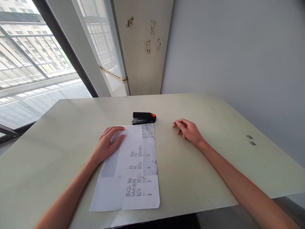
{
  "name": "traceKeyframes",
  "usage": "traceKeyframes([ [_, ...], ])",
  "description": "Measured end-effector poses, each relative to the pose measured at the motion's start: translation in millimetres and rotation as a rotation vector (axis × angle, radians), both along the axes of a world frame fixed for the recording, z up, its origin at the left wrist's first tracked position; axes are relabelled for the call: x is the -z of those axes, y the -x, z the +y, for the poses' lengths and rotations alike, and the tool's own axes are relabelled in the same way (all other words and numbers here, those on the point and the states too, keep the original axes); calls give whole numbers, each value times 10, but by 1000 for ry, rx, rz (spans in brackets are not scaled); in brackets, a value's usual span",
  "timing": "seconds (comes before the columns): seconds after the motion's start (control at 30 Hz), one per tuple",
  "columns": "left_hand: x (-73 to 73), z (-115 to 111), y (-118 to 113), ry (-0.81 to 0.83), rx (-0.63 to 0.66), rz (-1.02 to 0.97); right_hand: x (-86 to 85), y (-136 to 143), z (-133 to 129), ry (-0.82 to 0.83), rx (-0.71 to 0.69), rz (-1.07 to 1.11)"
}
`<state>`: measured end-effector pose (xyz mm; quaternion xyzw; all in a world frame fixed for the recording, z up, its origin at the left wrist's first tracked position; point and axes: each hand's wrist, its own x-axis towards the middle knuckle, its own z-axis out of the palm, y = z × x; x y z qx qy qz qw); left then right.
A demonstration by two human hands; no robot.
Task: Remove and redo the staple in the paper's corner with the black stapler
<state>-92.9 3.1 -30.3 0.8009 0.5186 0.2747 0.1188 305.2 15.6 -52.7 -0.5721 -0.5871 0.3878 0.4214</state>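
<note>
A sheet of white paper [138, 162] with printed text and a small table lies on the table, with fold creases across it. My left hand [108, 142] rests on the paper's upper left edge, its fingers stretched out and the thumb apart. Just beyond the paper's top edge sits a black stapler [143, 118] with an orange-red spot at its right end. To the right of both, my right hand [188, 131] rests on the tabletop, touching neither. Its fingers are loosely curled with gaps between them, and nothing shows in them.
The pale table [190, 178] has an edge close to me and reaches a grey wall [233, 47] on the right. Two small dark marks [250, 140] are on its right side. Behind stands a cabinet or fridge [143, 70] with a gold handle [113, 74]; a window [30, 54] is at left.
</note>
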Motion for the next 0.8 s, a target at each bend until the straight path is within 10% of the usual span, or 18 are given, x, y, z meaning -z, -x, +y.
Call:
traceKeyframes([
  [0.4, -562, 688, -633, -135, 51, 125, 20, -24, 28, -29, -37, 29],
  [0.8, -403, 1051, -805, 125, 136, 229, 35, -44, 63, -45, -62, 83],
])
